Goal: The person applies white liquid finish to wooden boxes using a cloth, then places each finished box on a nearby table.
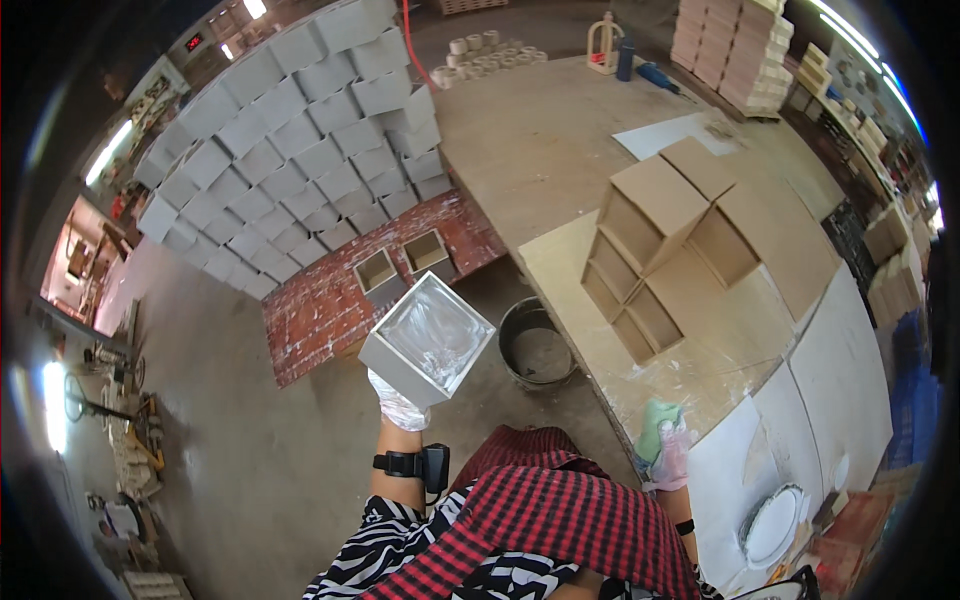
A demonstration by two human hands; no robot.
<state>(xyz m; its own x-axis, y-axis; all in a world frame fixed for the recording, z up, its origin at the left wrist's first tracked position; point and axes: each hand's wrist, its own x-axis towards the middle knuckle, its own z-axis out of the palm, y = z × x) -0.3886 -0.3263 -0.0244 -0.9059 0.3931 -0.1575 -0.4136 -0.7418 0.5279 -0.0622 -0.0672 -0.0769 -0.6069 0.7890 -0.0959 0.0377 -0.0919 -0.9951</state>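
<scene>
My left hand [399, 405], in a clear plastic glove, grips a square box [402, 368] from below. The box has pale grey outer walls and is tilted so its hollow side faces up. White streaks of what looks like wet paint cover its inside. My right hand [672, 462], also gloved, is closed around a pale green sponge or cloth [656, 425] by the worktable's near edge. Several unpainted brown boxes [665, 205] are grouped on the table beyond that hand. A round pan with a white inside [771, 526] sits to its right.
A dark bucket [530, 372] stands on the floor beside the worktable [530, 150]. On a low, paint-spattered red board [310, 325] rest two boxes [376, 272] and a tall stack of grey-white boxes [290, 150]. Tape rolls [485, 55] lie beyond the table.
</scene>
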